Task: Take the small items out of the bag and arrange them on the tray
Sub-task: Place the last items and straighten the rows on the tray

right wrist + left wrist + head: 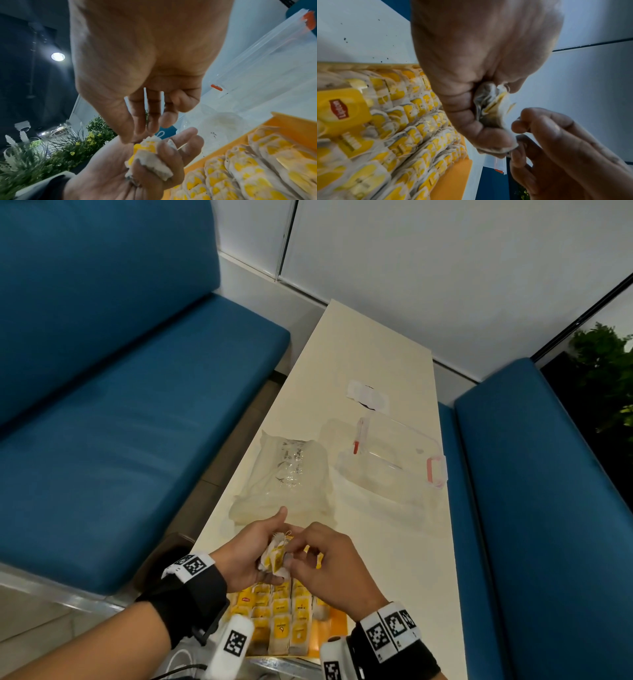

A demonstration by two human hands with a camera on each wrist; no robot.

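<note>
Tea bags (pixel 274 558): a small bunch held in the left hand (pixel 255 553), fingers curled round it, above the far edge of the orange tray (pixel 334 623). Right hand (pixel 330 565) pinches the bunch's top with thumb and fingertips. Rows of tea bags (pixel 281 616) fill the tray at the bench's (pixel 363 354) near end. Beyond lie the clear bag (pixel 284 477) and a clear box (pixel 394 460); bare bench surface beyond them.

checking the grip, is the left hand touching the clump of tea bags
Touching. In the right wrist view the left hand curls its fingers round the clump of tea bags, with no gap.
</note>
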